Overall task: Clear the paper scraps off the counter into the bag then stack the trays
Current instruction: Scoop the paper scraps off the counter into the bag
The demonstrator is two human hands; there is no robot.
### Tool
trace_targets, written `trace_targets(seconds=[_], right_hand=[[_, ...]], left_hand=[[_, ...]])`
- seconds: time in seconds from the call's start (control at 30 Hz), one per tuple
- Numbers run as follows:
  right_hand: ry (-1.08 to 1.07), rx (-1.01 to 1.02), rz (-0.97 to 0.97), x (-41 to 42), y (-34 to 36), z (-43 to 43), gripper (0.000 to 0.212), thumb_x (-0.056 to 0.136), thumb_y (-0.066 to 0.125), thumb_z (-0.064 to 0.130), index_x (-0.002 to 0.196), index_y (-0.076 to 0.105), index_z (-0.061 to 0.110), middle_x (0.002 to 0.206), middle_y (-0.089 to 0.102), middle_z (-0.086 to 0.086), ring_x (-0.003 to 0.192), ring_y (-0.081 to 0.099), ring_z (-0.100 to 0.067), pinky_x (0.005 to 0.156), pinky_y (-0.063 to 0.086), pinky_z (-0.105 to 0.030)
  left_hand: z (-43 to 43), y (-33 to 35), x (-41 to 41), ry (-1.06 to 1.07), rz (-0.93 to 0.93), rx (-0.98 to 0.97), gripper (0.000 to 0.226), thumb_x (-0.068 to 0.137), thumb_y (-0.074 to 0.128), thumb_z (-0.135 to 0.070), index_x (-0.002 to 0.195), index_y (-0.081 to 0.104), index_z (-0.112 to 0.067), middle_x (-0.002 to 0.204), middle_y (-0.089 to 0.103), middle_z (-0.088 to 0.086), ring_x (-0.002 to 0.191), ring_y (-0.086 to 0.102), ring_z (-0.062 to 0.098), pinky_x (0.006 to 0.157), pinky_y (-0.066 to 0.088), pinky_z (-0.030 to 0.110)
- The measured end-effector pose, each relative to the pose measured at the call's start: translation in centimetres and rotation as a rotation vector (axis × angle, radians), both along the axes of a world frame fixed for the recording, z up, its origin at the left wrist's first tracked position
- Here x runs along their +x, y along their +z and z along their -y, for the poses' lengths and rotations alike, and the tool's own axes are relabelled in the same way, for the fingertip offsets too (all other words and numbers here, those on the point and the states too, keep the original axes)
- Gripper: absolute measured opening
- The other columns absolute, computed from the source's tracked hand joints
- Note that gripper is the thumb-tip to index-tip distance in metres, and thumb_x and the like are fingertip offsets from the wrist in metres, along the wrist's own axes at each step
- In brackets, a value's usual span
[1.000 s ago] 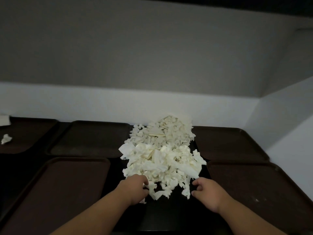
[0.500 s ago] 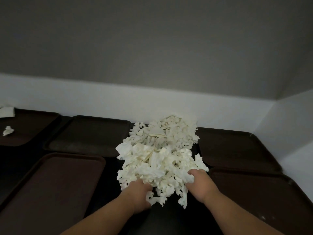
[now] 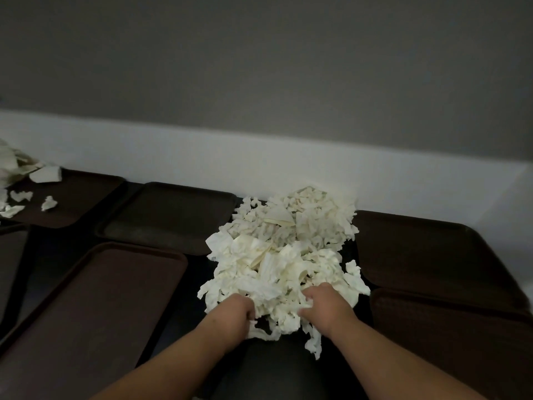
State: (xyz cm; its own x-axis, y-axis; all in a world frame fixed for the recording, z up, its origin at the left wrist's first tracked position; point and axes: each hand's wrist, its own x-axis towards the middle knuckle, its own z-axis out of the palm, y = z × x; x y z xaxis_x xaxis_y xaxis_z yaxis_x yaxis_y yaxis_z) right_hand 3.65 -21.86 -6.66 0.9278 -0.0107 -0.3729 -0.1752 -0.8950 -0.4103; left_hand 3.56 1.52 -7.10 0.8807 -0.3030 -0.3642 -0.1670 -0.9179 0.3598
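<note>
Gripping clumps of paper scraps (image 3: 277, 255) with left hand (image 3: 235, 308) and right hand (image 3: 326, 304), fingers (image 3: 313, 294) curled in, tips buried, trays (image 3: 115, 298) either side running off frame.

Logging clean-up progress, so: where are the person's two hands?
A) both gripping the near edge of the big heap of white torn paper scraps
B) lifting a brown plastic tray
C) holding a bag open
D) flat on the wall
A: the left hand and the right hand both curl fingers into the near edge of the big heap of white torn paper scraps.
</note>
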Motion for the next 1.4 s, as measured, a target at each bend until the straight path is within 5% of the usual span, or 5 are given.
trace_targets(seconds=[0.1,0.33,0.67,0.8,1.4], right_hand=[[0.017,-0.022,0.000,0.4,-0.3,-0.3,0.035,0.089,0.058,0.017,0.123,0.064,0.023,0.130,0.049,-0.005,0.111,0.057,-0.022,0.092,0.049,-0.029],[-0.121,0.083,0.114,0.1,1.4,0.8,0.042,0.090,0.057,0.012,0.131,0.062,0.018,0.129,0.059,-0.003,0.116,0.058,-0.018,0.089,0.046,-0.022],[-0.487,0.301,0.356,-4.0,6.0,2.5,0.018,0.087,0.062,0.016,0.090,0.070,0.032,0.084,0.070,0.009,0.075,0.065,-0.005,0.059,0.049,-0.019],[-0.689,0.365,0.428,-7.4,6.9,3.6,0.017,0.086,0.063,0.018,0.098,0.069,0.028,0.088,0.071,0.009,0.078,0.067,-0.008,0.060,0.048,-0.023],[-1.184,0.359,0.578,-25.8,7.0,12.5,0.015,0.084,0.068,0.020,0.097,0.073,0.025,0.084,0.074,0.005,0.074,0.073,-0.019,0.077,0.061,-0.042]], left_hand=[[-0.4,0.9,0.2,0.072,0.073,-0.084,0.025,0.091,0.050,-0.009,0.103,0.068,-0.022,0.103,0.056,-0.004,0.095,0.062,0.015,0.078,0.049,0.024],[-0.7,3.6,1.2,0.113,0.126,-0.181,0.018,0.093,0.054,-0.014,0.095,0.067,-0.027,0.100,0.057,-0.006,0.081,0.064,0.012,0.067,0.052,0.023],[1.3,8.0,2.3,-0.012,0.136,-0.348,0.022,0.093,0.057,-0.012,0.086,0.063,-0.032,0.087,0.065,-0.006,0.068,0.065,0.009,0.053,0.054,0.024],[2.9,9.0,1.8,-0.104,0.144,-0.430,0.016,0.094,0.060,-0.013,0.089,0.065,-0.028,0.088,0.063,-0.008,0.070,0.060,0.004,0.050,0.039,0.010],[13.2,8.2,-7.8,-0.368,0.001,-0.575,0.011,0.090,0.066,-0.017,0.088,0.068,-0.028,0.083,0.063,-0.006,0.063,0.054,0.003,0.052,0.040,0.010]])
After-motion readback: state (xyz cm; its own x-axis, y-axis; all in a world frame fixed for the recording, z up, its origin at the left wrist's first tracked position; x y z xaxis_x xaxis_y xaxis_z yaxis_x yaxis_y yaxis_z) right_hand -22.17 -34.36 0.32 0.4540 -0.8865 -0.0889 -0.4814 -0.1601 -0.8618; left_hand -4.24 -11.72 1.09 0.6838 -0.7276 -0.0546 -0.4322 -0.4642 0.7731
